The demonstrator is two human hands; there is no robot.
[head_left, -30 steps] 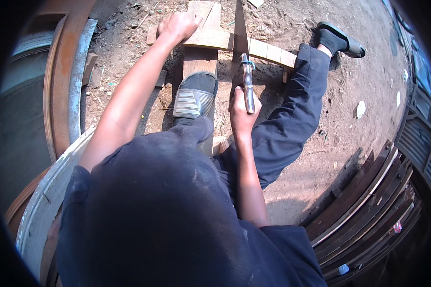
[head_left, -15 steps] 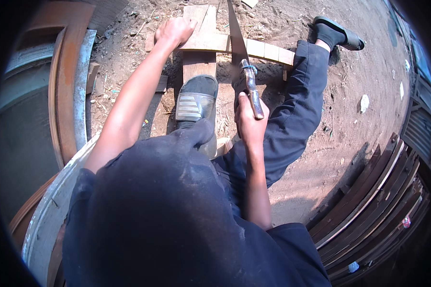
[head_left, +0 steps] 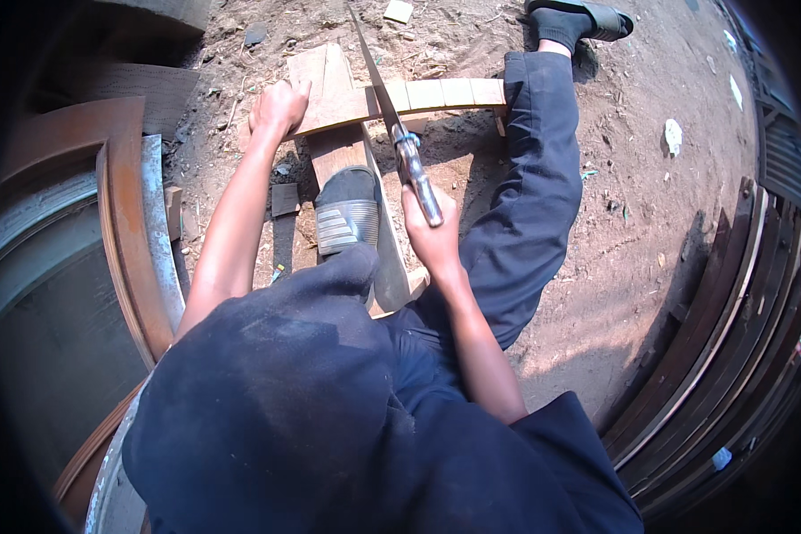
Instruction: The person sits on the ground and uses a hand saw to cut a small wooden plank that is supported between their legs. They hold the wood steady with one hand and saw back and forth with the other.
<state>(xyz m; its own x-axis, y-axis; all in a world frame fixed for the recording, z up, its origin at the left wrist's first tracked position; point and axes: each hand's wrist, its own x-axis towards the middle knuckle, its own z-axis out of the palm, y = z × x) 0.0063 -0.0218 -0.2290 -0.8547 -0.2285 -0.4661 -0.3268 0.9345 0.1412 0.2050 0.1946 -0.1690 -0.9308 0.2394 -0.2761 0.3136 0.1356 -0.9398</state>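
My right hand [head_left: 433,227] is closed round the dark, shiny handle of a handsaw [head_left: 383,93], which has a blue tie near the base of its blade. The blade points away from me and crosses a pale wooden board [head_left: 445,94] marked with several crosswise lines. Toward the board's left end, my left hand [head_left: 279,109] is closed on it, its fingertips partly hidden. Under the board lies a thicker wooden beam [head_left: 336,151], pointing away from me. My left foot, in a grey-striped slide sandal [head_left: 347,218], presses on this beam.
My right leg [head_left: 543,160] stretches past the board's right end. A brown wooden panel frame [head_left: 120,191] stands at the left. Dark planks [head_left: 712,311] are stacked at the right. Wood scraps [head_left: 399,11] and litter [head_left: 673,137] lie on the dirt ground.
The view has shifted and turned, so the board and both hands appear further left and lower. The saw still crosses the board, and both hands keep their grip.
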